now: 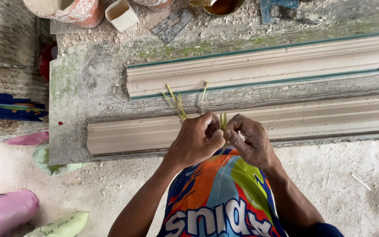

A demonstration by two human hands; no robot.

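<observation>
Head camera looks straight down on two bare hands meeting just above the near edge of a work table [80, 87]. How the strands run inside the hands is hidden by the curled fingers, and the forearms are cut off by the bottom edge.

Left hand [197, 139] is closed in a loose fist, fingers curled tight around thin yellow-green fibre strands [177, 104] that fan out from its far side, up and to the left; about five or six loose ends show, the exact count hard to make out. Right hand [251, 140] is pinched shut, thumb and forefinger pressed together on a short upright tuft of the same strands between the two hands. The knuckles of both hands touch.

Under the hands lies the near plaster moulding [330, 116], one long pale profiled strip running left to right. Just beyond it lies a second one, the far plaster moulding [286, 66], edged by thin green lines; both are cut off at the right.

At the table's far edge stand a reddish pot [73, 11], a small cream square cup [121, 15] and a flat metal blade [172, 25], all among dust. On the ground at left lie two pink sacks [3, 210] and two pale green ones [62, 226].
</observation>
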